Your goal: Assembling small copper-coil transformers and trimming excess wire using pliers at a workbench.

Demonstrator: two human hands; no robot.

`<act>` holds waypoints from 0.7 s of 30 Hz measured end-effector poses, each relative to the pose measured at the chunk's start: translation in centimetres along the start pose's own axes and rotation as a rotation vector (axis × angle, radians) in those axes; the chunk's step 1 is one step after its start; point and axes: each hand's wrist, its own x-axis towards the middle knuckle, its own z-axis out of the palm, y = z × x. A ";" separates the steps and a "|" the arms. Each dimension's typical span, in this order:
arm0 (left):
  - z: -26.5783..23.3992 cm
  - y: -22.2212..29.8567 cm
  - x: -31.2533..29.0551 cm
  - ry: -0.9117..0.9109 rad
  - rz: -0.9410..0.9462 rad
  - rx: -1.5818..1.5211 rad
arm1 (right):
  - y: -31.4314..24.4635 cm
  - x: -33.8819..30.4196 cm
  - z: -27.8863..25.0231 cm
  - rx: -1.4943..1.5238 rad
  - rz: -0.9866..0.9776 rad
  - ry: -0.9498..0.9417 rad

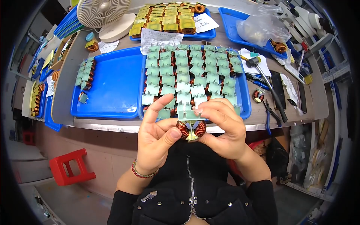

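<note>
Held upright in front of my chest is a toroidal choke coil (200, 129) with two copper windings, a pale green board on top and metal pins standing up from it. My right hand (227, 129) grips it, fingertips on the board and thumb under the right winding. My left hand (155, 131) holds its left side between thumb and folded fingers, with the index finger stretched up. Just beyond my hands, a blue tray (245, 101) carries rows of similar coils with pale green boards. Left of it, another blue tray (108, 84) has several such coils along its left side.
Behind stand a tray of yellow-topped coils (165, 18), a beige fan (103, 13) and a tray with a plastic bag (258, 30). At right lie a hammer (268, 80), pliers (272, 116) and a loose coil (258, 95). A red stool (71, 167) stands at lower left.
</note>
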 end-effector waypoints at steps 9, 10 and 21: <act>-0.1 -0.2 0.5 -0.040 0.042 0.104 | 0.2 0.2 -0.1 0.012 0.040 0.024; 0.2 0.0 0.5 0.002 0.009 0.119 | 0.2 0.3 -0.1 -0.043 0.024 0.041; -1.1 -1.3 2.1 -0.108 0.059 0.166 | 0.3 0.3 0.3 -0.207 -0.089 0.063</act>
